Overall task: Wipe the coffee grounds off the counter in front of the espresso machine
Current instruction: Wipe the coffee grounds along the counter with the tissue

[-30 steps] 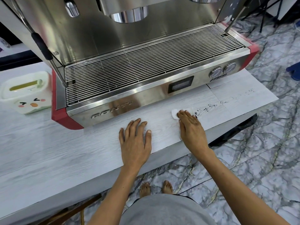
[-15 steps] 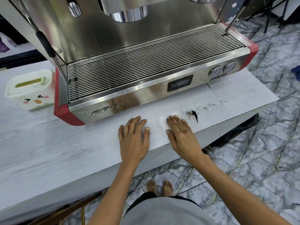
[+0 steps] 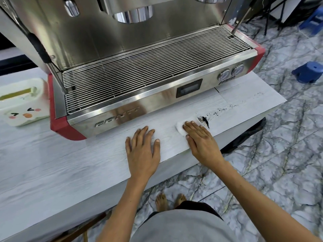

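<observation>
A steel espresso machine (image 3: 139,88) with red corners stands on the pale wood-grain counter (image 3: 52,163). Dark coffee grounds (image 3: 204,119) lie in a small heap in front of it, with a thin trail (image 3: 227,107) running on to the right. My right hand (image 3: 201,142) lies flat on a white tissue (image 3: 180,129), pressing it onto the counter just left of the heap. My left hand (image 3: 142,151) rests flat on the counter, fingers spread, holding nothing.
A white tissue box (image 3: 22,102) with a cartoon face sits left of the machine. The counter's front edge runs just under my wrists. Beyond it lies marble floor with a blue stool (image 3: 307,72) at the right. My bare feet (image 3: 170,200) show below.
My right hand dragged the tissue leftward along the counter, gathering the grounds into a heap at its right edge. My left hand stayed in place.
</observation>
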A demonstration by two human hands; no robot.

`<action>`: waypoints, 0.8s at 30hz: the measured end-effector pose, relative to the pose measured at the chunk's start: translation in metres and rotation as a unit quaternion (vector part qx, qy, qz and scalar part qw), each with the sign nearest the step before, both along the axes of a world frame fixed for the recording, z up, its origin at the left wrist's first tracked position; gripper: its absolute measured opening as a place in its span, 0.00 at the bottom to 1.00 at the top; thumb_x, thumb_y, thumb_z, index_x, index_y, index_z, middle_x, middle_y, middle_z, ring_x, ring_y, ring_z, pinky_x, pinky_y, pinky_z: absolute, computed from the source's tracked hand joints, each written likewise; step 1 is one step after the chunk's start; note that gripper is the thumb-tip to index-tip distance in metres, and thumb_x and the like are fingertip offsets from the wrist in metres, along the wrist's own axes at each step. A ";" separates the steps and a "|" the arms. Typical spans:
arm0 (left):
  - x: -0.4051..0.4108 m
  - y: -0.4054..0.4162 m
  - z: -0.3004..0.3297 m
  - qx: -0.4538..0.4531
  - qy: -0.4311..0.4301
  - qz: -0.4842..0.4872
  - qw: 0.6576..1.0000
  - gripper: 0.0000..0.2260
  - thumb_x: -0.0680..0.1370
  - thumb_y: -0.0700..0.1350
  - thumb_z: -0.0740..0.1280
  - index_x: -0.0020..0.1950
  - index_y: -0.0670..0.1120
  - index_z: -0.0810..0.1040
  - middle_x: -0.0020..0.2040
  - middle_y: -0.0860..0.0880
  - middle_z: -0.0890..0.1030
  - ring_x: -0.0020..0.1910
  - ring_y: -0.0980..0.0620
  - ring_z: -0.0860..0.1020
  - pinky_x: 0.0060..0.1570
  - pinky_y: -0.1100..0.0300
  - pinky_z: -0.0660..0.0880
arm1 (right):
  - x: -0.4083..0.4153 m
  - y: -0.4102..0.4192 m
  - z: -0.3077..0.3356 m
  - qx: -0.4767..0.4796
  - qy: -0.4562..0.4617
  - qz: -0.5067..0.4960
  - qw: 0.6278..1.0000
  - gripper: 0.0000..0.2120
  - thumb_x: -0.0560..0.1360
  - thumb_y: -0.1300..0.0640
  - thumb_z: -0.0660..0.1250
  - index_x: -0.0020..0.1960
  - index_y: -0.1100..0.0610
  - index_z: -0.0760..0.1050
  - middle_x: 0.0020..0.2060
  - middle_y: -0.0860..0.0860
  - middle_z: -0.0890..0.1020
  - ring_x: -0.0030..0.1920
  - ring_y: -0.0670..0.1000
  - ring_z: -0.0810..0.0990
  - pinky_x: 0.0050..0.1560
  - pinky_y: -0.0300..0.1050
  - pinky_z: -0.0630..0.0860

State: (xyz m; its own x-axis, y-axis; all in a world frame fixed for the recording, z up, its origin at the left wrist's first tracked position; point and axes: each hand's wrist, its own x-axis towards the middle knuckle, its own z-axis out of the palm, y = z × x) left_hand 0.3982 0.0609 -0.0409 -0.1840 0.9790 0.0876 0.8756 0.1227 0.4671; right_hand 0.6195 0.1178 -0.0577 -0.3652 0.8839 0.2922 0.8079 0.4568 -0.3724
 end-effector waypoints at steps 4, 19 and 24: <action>0.001 0.001 0.000 -0.004 0.002 0.002 1.000 0.22 0.82 0.58 0.51 0.73 0.55 0.68 0.77 0.56 0.64 0.78 0.53 0.57 0.78 0.46 0.45 | 0.009 0.013 -0.001 0.000 0.001 -0.009 1.000 0.20 0.81 0.54 0.54 0.71 0.56 0.70 0.70 0.51 0.71 0.73 0.48 0.65 0.72 0.52 0.62; 0.036 0.017 0.004 -0.011 -0.012 0.012 1.000 0.25 0.80 0.61 0.50 0.74 0.53 0.68 0.78 0.54 0.64 0.79 0.50 0.55 0.77 0.43 0.45 | 0.029 0.033 0.002 0.017 0.002 -0.037 0.999 0.19 0.81 0.55 0.54 0.70 0.59 0.71 0.69 0.54 0.73 0.72 0.50 0.67 0.72 0.52 0.63; 0.058 0.033 0.004 -0.015 -0.011 0.002 1.000 0.24 0.81 0.59 0.52 0.74 0.53 0.68 0.78 0.53 0.64 0.78 0.49 0.56 0.77 0.42 0.45 | 0.035 0.038 0.001 0.011 0.002 -0.040 0.999 0.19 0.81 0.56 0.54 0.70 0.59 0.70 0.69 0.54 0.73 0.72 0.50 0.66 0.72 0.53 0.63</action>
State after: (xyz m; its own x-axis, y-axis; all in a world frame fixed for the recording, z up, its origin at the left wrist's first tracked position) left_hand 0.4560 0.0939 -0.0371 -0.1885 0.9805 0.0549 0.8649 0.1392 0.4823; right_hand 0.6543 0.1562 -0.0563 -0.2918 0.9038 0.3131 0.8409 0.3984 -0.3663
